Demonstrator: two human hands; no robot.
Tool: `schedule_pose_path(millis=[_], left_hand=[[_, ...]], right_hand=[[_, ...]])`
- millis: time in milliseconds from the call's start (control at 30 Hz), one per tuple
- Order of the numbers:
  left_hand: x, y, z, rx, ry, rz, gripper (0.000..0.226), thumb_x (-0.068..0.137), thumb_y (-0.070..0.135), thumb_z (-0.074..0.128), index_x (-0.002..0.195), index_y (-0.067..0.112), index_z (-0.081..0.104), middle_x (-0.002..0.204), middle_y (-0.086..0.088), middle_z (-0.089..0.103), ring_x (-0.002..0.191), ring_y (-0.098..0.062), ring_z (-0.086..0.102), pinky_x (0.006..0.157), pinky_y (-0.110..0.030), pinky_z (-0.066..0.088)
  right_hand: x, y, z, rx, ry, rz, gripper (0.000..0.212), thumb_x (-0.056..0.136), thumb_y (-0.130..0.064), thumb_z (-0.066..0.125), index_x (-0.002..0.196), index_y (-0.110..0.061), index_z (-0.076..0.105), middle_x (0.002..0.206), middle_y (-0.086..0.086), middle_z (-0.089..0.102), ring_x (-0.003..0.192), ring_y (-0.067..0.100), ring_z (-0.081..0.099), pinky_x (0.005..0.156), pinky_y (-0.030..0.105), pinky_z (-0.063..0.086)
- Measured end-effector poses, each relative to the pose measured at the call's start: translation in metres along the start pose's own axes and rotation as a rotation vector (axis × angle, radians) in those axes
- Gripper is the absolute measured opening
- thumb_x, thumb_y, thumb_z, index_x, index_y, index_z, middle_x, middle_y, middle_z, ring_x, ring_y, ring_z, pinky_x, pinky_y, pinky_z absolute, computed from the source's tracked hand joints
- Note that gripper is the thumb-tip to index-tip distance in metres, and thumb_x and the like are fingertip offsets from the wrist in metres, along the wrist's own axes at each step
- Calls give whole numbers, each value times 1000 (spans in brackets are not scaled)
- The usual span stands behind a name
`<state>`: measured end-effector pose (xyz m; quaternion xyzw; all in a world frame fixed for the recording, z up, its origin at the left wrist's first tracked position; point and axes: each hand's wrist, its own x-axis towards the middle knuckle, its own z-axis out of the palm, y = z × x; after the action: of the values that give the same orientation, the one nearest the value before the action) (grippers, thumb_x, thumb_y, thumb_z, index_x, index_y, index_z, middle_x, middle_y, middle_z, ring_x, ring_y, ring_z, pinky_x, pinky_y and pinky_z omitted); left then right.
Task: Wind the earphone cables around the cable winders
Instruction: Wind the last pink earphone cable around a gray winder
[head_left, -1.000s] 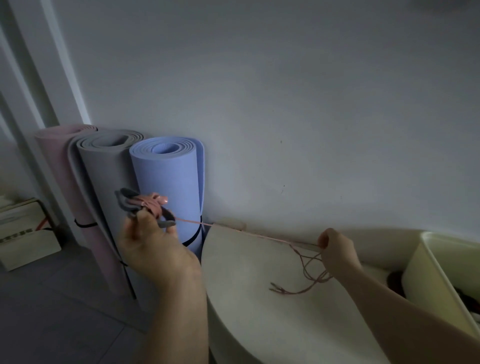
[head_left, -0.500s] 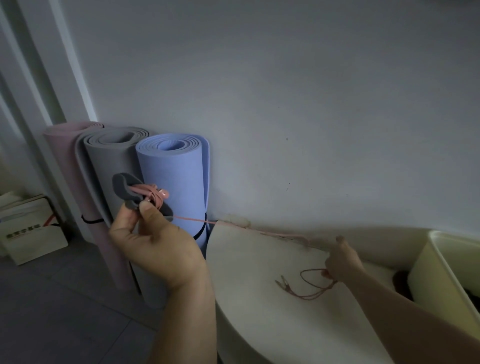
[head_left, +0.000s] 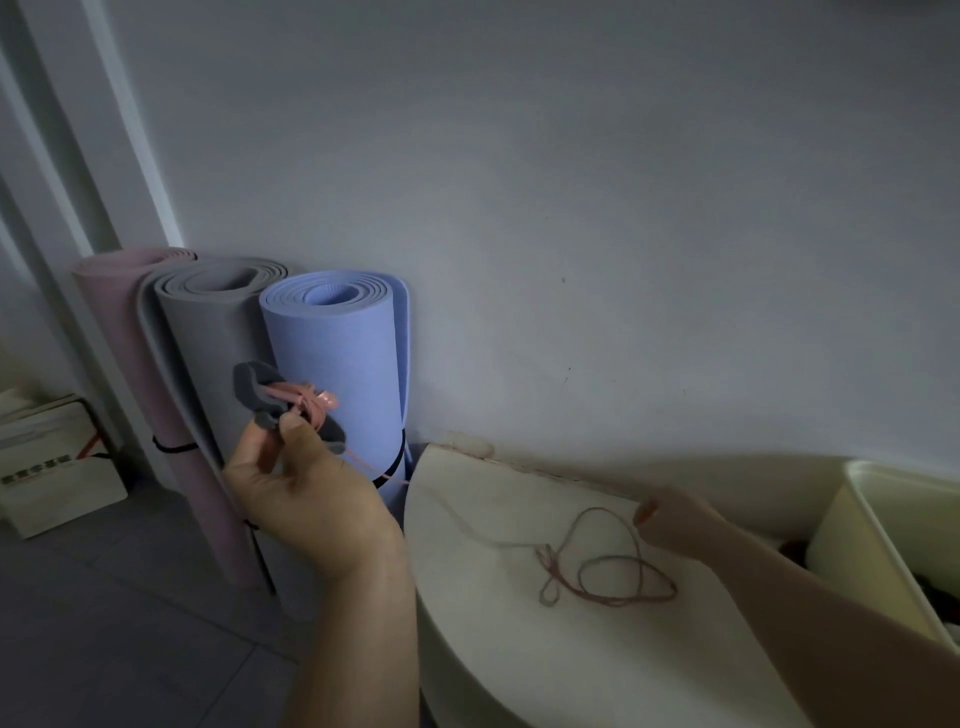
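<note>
My left hand (head_left: 306, 499) holds up a grey cable winder (head_left: 254, 387) in front of the rolled mats, thumb and fingers pinching its lower part. Several turns of the pink earphone cable (head_left: 613, 577) are wrapped round the winder's middle, with a pink earbud sticking out on the right. From the winder the cable runs down onto the round white table (head_left: 519, 660), where it lies slack in loose loops. My right hand (head_left: 680, 525) rests low over the table at the far end of the loops, its curled fingertips pinching the cable.
Three rolled mats stand against the wall: blue (head_left: 337, 353), grey (head_left: 208, 322) and pink (head_left: 119, 312). A cream bin (head_left: 852, 535) sits at the table's right. A pale box (head_left: 52, 467) stands on the grey floor at left.
The cable between my hands was stretched taut; now it has gone slack and lies in loops on the table. My right hand has dropped lower. The winder has tilted slightly.
</note>
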<state>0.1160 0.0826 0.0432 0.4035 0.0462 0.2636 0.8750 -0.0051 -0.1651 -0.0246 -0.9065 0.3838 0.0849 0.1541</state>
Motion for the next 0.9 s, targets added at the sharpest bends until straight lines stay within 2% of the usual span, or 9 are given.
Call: schedule_pose_path(millis=[100, 167, 267, 333, 433, 533, 633, 733, 900], left_hand=[[-9, -2, 7, -30, -179, -205, 30, 97, 1, 46, 84, 18, 66, 76, 11, 73, 82, -2, 68, 74, -25, 53], [-17, -6, 12, -38, -288, -347, 24, 98, 1, 44, 93, 9, 66, 80, 3, 72, 86, -6, 69, 80, -29, 53], [-30, -10, 16, -84, -372, -522, 22, 100, 5, 43, 97, 11, 64, 91, -6, 72, 93, -17, 67, 73, -26, 53], [-34, -9, 18, -103, -424, -550, 25, 100, 4, 40, 96, 12, 64, 86, -3, 73, 88, -15, 67, 65, -22, 54], [-32, -8, 18, -103, -436, -518, 28, 100, 3, 38, 96, 11, 65, 86, -2, 73, 84, -15, 66, 66, -22, 54], [-29, -8, 17, -139, -408, -553, 28, 101, 4, 39, 94, 12, 66, 86, -1, 74, 89, -18, 65, 75, -27, 53], [-27, -7, 14, -120, -435, -553, 26, 101, 5, 39, 100, 8, 65, 89, -3, 73, 86, -19, 64, 73, -29, 51], [-26, -7, 13, -138, -442, -577, 23, 101, 5, 40, 105, 3, 63, 87, -4, 73, 86, -18, 64, 74, -27, 52], [-28, 0, 14, -264, -458, -739, 22, 98, 12, 46, 110, 5, 63, 91, -1, 75, 87, -13, 72, 79, -26, 59]], right_hand=[[-4, -22, -10, 198, 245, -112, 21, 88, -11, 51, 98, -8, 70, 105, 10, 69, 103, 26, 62, 79, 24, 43], [-19, -52, -21, 536, 249, -272, 23, 88, -5, 56, 108, -9, 65, 108, 7, 67, 104, 21, 62, 81, 21, 43], [-52, -107, -36, 1020, -161, -463, 46, 82, -7, 62, 127, -11, 51, 109, 1, 64, 96, 9, 60, 86, 14, 45], [-62, -129, -36, 1079, -305, -500, 58, 78, -9, 61, 133, -13, 45, 107, 1, 65, 100, 14, 60, 100, 27, 43], [-70, -138, -37, 971, -335, -553, 45, 86, 5, 54, 129, -10, 50, 104, 13, 66, 94, 21, 61, 95, 38, 46], [-78, -136, -37, 919, -370, -589, 28, 93, -2, 52, 119, -6, 57, 85, 8, 61, 66, 13, 55, 67, 22, 48], [-85, -135, -41, 643, -136, -638, 25, 99, -19, 46, 111, -6, 63, 73, 3, 59, 57, 9, 45, 55, 15, 39], [-91, -134, -45, 314, 115, -763, 33, 101, -23, 39, 111, -7, 67, 95, 8, 68, 77, 14, 57, 70, 22, 43], [-85, -124, -46, 80, 200, -759, 34, 102, -29, 39, 114, -12, 66, 105, 8, 69, 92, 24, 62, 84, 36, 47]])
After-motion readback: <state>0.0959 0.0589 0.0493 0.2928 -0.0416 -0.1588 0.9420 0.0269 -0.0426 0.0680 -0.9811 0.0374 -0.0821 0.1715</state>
